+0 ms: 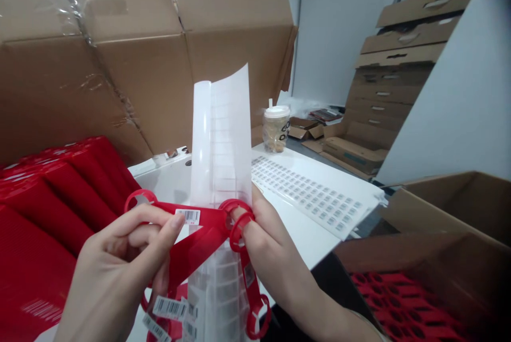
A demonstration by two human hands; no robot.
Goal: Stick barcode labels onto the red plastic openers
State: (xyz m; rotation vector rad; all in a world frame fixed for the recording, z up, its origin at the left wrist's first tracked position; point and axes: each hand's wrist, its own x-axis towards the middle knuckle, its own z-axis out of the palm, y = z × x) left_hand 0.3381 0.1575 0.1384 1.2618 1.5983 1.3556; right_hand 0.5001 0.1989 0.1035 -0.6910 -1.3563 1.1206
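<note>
In front of me my left hand [131, 257] is closed, thumb and forefinger at a white barcode label [188, 217] on a flat red plastic strip with ring ends [211, 219]. My right hand [267, 241] grips the ring end of that strip, its thumb by the rings. A translucent white label sheet [223, 145], curled and upright, rises behind the right hand, which seems to hold it too. More red ringed strips [250, 283] hang below, several with barcode labels [170, 308]. My left hand's lower fingers are partly hidden.
Red folded stacks [75, 188] stand at left before large taped cartons [131, 60]. On the white table [295, 230] lie printed label sheets [315, 193] and a lidded drink cup [276, 129]. At lower right, an open carton [451, 203] stands by red ringed pieces [403, 299].
</note>
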